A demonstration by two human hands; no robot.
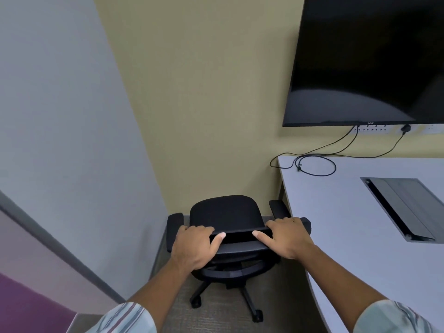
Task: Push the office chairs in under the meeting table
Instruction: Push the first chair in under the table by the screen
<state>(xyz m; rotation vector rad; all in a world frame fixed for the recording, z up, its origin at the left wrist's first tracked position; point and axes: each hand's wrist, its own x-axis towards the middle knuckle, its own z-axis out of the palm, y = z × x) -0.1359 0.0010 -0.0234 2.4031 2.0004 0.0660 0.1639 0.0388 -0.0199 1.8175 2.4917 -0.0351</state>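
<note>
A black office chair (225, 213) on castors stands in the corner, facing the yellow wall, beside the left edge of the pale grey meeting table (336, 212). Its right armrest (278, 209) touches or slips just under the table edge. My left hand (194, 246) grips the top of the backrest on its left side, thumb over the rim. My right hand (286, 236) grips the backrest top on its right side, close to the table edge.
A large dark screen (370, 61) hangs on the wall above the table. Black cables (312, 164) trail from it onto the tabletop. A closed cable hatch (403, 207) is set into the table. A grey partition wall (60, 140) closes the left side; carpet lies underfoot.
</note>
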